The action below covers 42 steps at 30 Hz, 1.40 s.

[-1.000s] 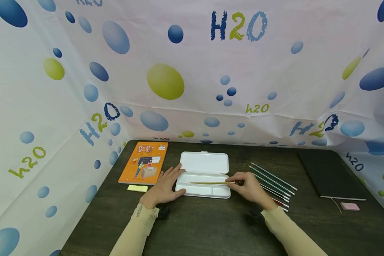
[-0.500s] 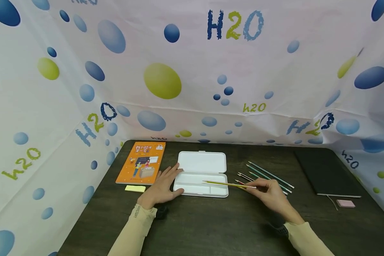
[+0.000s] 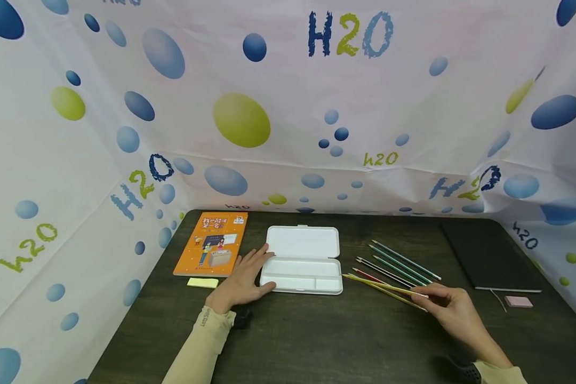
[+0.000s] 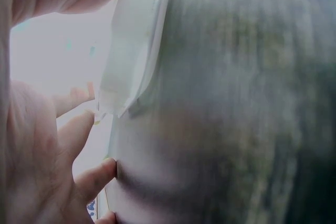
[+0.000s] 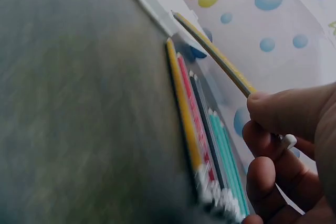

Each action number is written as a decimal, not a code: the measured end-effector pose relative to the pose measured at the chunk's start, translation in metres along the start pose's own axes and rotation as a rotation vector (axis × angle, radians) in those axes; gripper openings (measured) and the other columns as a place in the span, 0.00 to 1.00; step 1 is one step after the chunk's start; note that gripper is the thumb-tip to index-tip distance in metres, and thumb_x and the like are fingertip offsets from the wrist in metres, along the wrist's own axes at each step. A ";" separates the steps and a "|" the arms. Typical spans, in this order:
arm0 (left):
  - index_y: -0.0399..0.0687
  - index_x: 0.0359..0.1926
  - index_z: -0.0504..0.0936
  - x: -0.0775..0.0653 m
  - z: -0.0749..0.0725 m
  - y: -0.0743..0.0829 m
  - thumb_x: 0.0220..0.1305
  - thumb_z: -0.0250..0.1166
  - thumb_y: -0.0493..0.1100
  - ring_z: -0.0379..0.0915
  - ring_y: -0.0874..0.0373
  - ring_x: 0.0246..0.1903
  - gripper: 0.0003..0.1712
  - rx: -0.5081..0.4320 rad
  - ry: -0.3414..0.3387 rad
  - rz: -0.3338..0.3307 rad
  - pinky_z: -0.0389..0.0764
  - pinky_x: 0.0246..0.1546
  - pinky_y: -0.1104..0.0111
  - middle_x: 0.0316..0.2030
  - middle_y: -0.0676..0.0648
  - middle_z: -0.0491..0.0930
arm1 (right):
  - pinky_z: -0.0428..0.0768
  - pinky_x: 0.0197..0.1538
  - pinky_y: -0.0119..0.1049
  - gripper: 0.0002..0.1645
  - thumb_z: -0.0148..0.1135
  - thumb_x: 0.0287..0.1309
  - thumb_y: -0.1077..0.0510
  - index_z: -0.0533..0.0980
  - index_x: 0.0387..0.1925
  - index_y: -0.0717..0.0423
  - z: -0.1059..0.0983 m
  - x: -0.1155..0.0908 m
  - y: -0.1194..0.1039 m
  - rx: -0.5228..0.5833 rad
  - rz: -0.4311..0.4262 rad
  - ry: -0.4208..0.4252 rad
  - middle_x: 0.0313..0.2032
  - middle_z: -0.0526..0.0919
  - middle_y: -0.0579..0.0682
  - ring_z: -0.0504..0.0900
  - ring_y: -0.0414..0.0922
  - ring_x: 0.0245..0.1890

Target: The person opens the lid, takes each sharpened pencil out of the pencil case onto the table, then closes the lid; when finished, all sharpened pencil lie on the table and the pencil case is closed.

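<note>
My right hand (image 3: 453, 309) pinches a yellow pencil (image 5: 215, 53) near its white-tipped end, thumb against fingers. The pencil is raised above the table, its point towards the pencil case. Below it lies another yellow pencil (image 5: 184, 103), beside a red pencil (image 5: 190, 93), black pencils (image 5: 202, 103) and green pencils (image 5: 223, 145). A white pencil case (image 3: 288, 284) stands with its lid (image 3: 302, 241) raised back, and no pencil shows inside. Fingers spread, my left hand (image 3: 242, 280) lies at the case's left side; in the left wrist view its thumb and fingers are around that end.
An orange book (image 3: 211, 245) lies at the left, with a pale yellow block (image 3: 203, 282) below it. At the right are a black notebook (image 3: 489, 258) with a ribbon and a pink eraser (image 3: 518, 302). A printed curtain (image 3: 288, 106) rises behind the table.
My right hand has carried the yellow pencil right, from over the case to above the other pencils. The left hand has stayed at the case. The head view has shifted slightly.
</note>
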<state>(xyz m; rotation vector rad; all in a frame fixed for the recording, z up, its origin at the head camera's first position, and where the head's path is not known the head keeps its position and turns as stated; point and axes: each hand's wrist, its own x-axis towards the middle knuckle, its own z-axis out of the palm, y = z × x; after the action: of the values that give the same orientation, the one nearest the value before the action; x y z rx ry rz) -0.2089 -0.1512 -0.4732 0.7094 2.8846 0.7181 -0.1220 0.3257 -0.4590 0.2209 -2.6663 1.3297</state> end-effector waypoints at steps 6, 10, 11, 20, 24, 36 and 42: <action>0.54 0.76 0.62 0.000 -0.001 0.000 0.64 0.63 0.62 0.45 0.37 0.74 0.44 -0.004 0.005 -0.002 0.44 0.68 0.34 0.78 0.48 0.48 | 0.77 0.28 0.29 0.08 0.72 0.57 0.58 0.88 0.40 0.49 -0.005 -0.015 0.006 -0.058 0.018 0.030 0.37 0.87 0.45 0.80 0.34 0.31; 0.53 0.75 0.62 0.000 -0.001 0.001 0.64 0.63 0.62 0.46 0.37 0.74 0.44 0.000 0.004 0.000 0.44 0.68 0.33 0.78 0.47 0.48 | 0.70 0.23 0.29 0.07 0.73 0.55 0.60 0.88 0.37 0.47 -0.001 -0.019 0.005 -0.103 -0.034 0.060 0.29 0.84 0.39 0.73 0.35 0.22; 0.52 0.75 0.62 -0.001 -0.001 0.001 0.64 0.63 0.62 0.46 0.37 0.74 0.44 -0.002 0.002 0.002 0.44 0.68 0.33 0.78 0.47 0.48 | 0.69 0.22 0.28 0.08 0.74 0.53 0.61 0.88 0.36 0.46 0.001 -0.019 0.005 -0.118 -0.055 0.073 0.28 0.83 0.38 0.72 0.35 0.21; 0.55 0.76 0.61 -0.001 -0.001 0.002 0.64 0.63 0.63 0.45 0.38 0.75 0.44 0.007 -0.011 -0.011 0.44 0.69 0.34 0.78 0.49 0.47 | 0.67 0.25 0.28 0.15 0.81 0.37 0.66 0.86 0.26 0.44 0.008 -0.018 0.003 -0.355 -0.294 0.137 0.25 0.74 0.30 0.67 0.31 0.23; 0.53 0.76 0.62 -0.002 -0.001 0.002 0.65 0.63 0.62 0.46 0.37 0.74 0.44 -0.004 -0.006 0.000 0.44 0.68 0.33 0.78 0.47 0.48 | 0.73 0.26 0.31 0.14 0.81 0.37 0.65 0.86 0.26 0.44 0.009 -0.017 0.004 -0.387 -0.262 0.105 0.26 0.72 0.28 0.70 0.30 0.25; 0.55 0.76 0.61 0.000 -0.001 0.001 0.64 0.62 0.64 0.45 0.38 0.75 0.44 0.007 -0.016 -0.013 0.44 0.69 0.34 0.78 0.49 0.46 | 0.71 0.26 0.31 0.15 0.81 0.38 0.65 0.85 0.24 0.42 0.008 -0.016 0.005 -0.400 -0.277 0.069 0.26 0.72 0.28 0.68 0.29 0.24; 0.54 0.75 0.62 -0.001 -0.002 0.002 0.64 0.63 0.63 0.45 0.37 0.74 0.43 -0.008 -0.011 -0.011 0.43 0.68 0.34 0.78 0.47 0.48 | 0.71 0.25 0.32 0.14 0.82 0.39 0.63 0.85 0.25 0.41 0.009 -0.014 0.006 -0.413 -0.284 0.048 0.26 0.72 0.27 0.69 0.29 0.24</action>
<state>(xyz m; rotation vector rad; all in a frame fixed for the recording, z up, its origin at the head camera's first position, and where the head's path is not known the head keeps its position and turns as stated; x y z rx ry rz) -0.2076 -0.1515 -0.4704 0.6944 2.8717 0.7220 -0.1101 0.3233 -0.4718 0.4826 -2.6667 0.6774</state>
